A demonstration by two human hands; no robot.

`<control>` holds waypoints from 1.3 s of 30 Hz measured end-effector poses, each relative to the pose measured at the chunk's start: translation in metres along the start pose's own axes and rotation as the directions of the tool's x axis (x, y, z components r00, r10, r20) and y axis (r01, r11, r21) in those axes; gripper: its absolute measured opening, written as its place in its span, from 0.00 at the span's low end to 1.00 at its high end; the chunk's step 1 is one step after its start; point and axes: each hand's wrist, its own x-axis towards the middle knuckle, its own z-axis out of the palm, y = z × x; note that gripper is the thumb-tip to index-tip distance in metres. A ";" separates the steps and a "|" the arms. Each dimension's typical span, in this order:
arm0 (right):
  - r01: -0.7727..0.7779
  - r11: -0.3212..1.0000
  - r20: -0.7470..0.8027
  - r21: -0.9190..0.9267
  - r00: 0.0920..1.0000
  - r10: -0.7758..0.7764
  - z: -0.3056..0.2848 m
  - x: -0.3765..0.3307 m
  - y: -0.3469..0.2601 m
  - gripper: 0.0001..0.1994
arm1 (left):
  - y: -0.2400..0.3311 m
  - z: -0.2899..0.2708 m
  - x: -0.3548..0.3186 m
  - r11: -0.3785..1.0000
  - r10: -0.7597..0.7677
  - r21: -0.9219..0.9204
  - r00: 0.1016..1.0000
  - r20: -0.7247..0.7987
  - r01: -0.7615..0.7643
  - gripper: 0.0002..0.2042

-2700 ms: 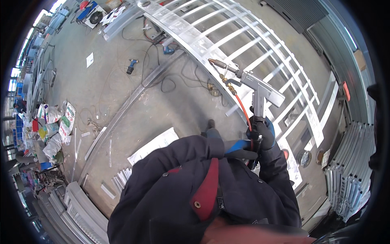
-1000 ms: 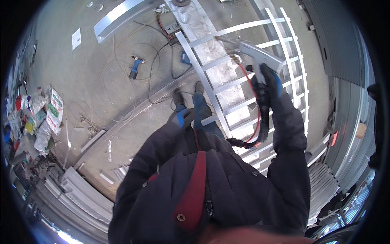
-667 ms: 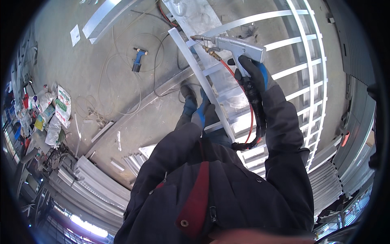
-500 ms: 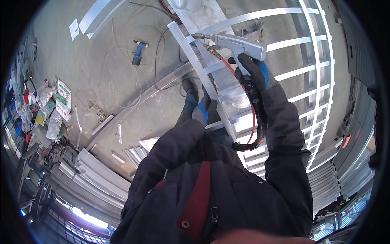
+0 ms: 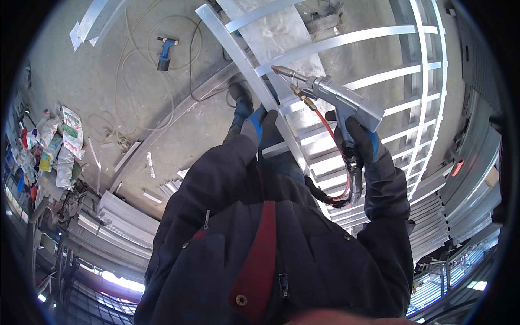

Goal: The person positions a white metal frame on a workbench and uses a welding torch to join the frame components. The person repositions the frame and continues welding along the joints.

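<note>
My gloved right hand (image 5: 360, 138) is closed round the handle of a grey pistol-shaped welding gun (image 5: 346, 100). Its narrow nozzle points to the upper left, close to the side rail of a silver metal frame (image 5: 246, 62), near where a crossbar meets it. Brass fittings and a red hose (image 5: 325, 123) run under the gun, and a black-wrapped cable drops from its handle. My gloved left hand (image 5: 260, 124) is closed at the left edge of the same rail, lower down; some of its fingers are hidden.
The frame's many crossbars stretch right to curved long bars (image 5: 424, 81). On the floor at upper left lies a blue tool (image 5: 166, 54) among loose hoses. Plastic bags and scrap (image 5: 65, 141) heap at far left, above stacked metal profiles (image 5: 127, 216). A metal sheet (image 5: 276, 35) lies beneath the frame.
My view has shifted, so the frame and floor items sit further left. The welding gun has moved right and down in view, its nozzle tilted more upward. Both hands keep their holds.
</note>
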 end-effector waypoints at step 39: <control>0.052 0.998 0.010 -0.030 0.999 -0.052 -0.001 0.044 0.032 0.22 | -0.004 0.007 -0.001 0.979 -0.087 -0.185 0.996 0.028 0.091 0.21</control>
